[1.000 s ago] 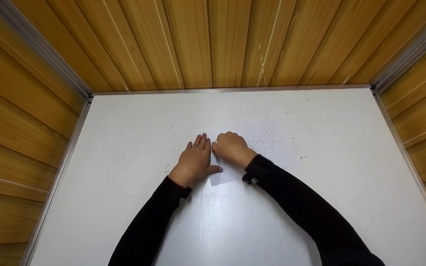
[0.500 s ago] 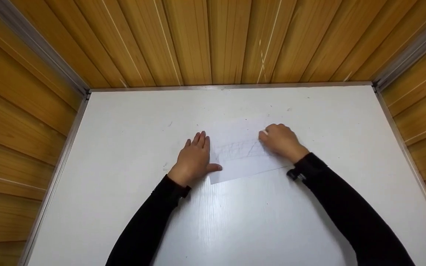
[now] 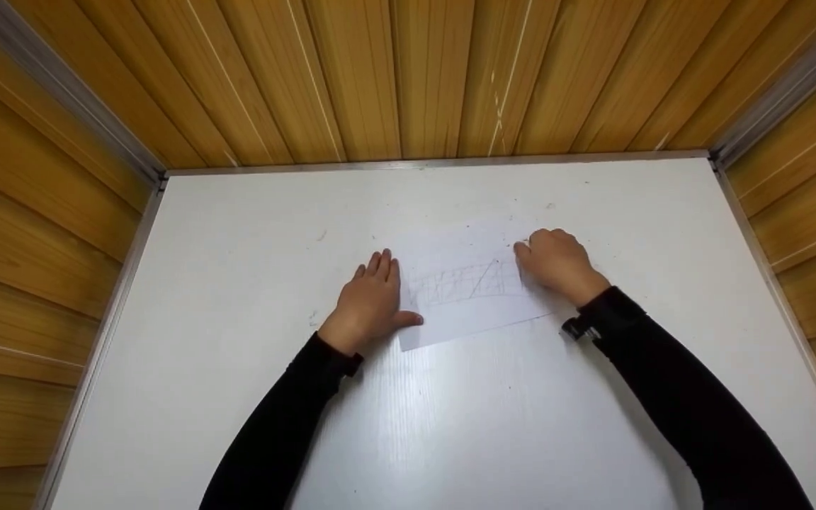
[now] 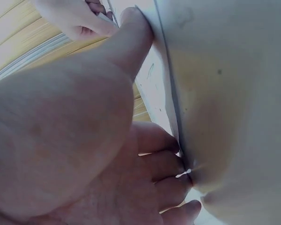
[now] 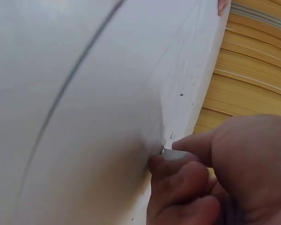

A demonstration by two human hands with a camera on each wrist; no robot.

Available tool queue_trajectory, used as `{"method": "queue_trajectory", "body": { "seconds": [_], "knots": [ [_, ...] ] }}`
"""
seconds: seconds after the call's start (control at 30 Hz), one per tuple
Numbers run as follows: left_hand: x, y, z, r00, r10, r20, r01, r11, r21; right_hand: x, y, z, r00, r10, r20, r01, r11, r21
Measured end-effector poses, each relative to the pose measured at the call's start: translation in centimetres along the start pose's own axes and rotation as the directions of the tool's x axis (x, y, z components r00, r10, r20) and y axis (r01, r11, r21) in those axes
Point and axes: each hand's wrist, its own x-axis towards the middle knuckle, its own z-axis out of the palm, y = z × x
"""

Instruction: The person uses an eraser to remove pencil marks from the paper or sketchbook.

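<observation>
A sheet of white paper [image 3: 465,320] lies on the table, with a band of faint grid-like pencil lines and a darker slanting stroke across it. My left hand [image 3: 369,301] rests flat along the sheet's left edge, fingers straight and thumb spread over the paper. At the right side of the sheet, my right hand [image 3: 560,263] pinches a small white eraser [image 5: 174,154] between thumb and curled fingers. The eraser's tip meets the paper in the right wrist view, while in the head view the fingers mostly hide it.
Dark crumbs and smudges [image 3: 550,205] dot the white table [image 3: 238,248] around the paper. Wood-patterned panels [image 3: 429,78] stand at the back and both sides, with a metal strip [image 3: 422,164] along the table's far edge.
My right hand has swept from beside the left hand to the paper's right side, uncovering the pencil lines. My left hand has stayed on the left edge.
</observation>
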Motion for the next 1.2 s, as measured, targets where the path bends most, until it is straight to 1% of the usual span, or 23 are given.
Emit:
{"method": "queue_trajectory", "body": {
  "seconds": [0.07,0.13,0.2,0.3,0.4,0.47,0.53,0.63,0.77,0.87,0.93,1.0,1.13,1.2],
  "knots": [
    [-0.1,0.1,0.0,1.000,0.000,0.006,0.001,1.000,-0.005,0.1,-0.8,0.1,1.000,-0.009,-0.004,0.009,0.999,0.030],
    [-0.1,0.1,0.1,1.000,-0.003,0.012,0.003,1.000,-0.004,0.3,-2.2,0.5,1.000,-0.026,-0.001,0.026,0.998,0.057],
    [0.0,0.1,0.1,1.000,-0.003,0.011,0.003,1.000,-0.004,0.5,-4.1,1.1,0.999,-0.052,0.001,0.052,0.996,0.072],
    [0.1,0.0,0.2,1.000,-0.001,0.005,0.001,1.000,-0.017,0.9,-7.6,2.2,0.995,-0.098,0.012,0.097,0.993,0.061],
    [0.2,0.0,0.2,1.000,0.007,-0.002,-0.007,0.999,-0.034,1.2,-11.1,3.6,0.990,-0.137,0.019,0.137,0.991,0.008],
    [0.3,0.1,0.4,1.000,0.011,-0.007,-0.012,0.999,-0.042,1.3,-13.0,4.8,0.987,-0.158,0.022,0.159,0.986,-0.044],
    [0.4,0.0,0.5,1.000,0.016,-0.004,-0.016,0.999,-0.050,1.6,-14.2,6.0,0.986,-0.166,0.020,0.167,0.983,-0.080],
    [0.5,-0.1,0.6,1.000,0.027,-0.004,-0.027,0.998,-0.052,2.1,-14.9,7.1,0.987,-0.160,0.016,0.161,0.982,-0.097],
    [0.4,-0.3,0.5,1.000,0.020,-0.013,-0.020,0.999,-0.037,2.8,-14.4,7.1,0.987,-0.157,0.013,0.158,0.984,-0.088],
    [0.4,-0.3,0.6,1.000,0.009,-0.015,-0.009,1.000,-0.015,3.1,-12.9,6.6,0.986,-0.166,0.000,0.166,0.984,-0.070],
    [0.4,-0.3,0.6,1.000,0.011,-0.015,-0.011,1.000,0.000,3.1,-11.0,5.9,0.987,-0.160,-0.007,0.159,0.986,-0.044],
    [0.5,-0.2,0.7,1.000,0.010,-0.015,-0.010,1.000,0.007,3.1,-8.6,4.9,0.990,-0.137,-0.013,0.137,0.991,-0.008],
    [0.6,0.0,0.6,1.000,0.006,-0.014,-0.005,1.000,0.030,2.9,-3.7,2.6,0.999,-0.051,-0.011,0.051,0.998,0.038],
    [0.6,0.0,0.6,1.000,0.008,-0.013,-0.007,0.999,0.036,2.7,-1.7,1.7,1.000,-0.001,-0.009,0.001,0.999,0.049]
  ]
}}
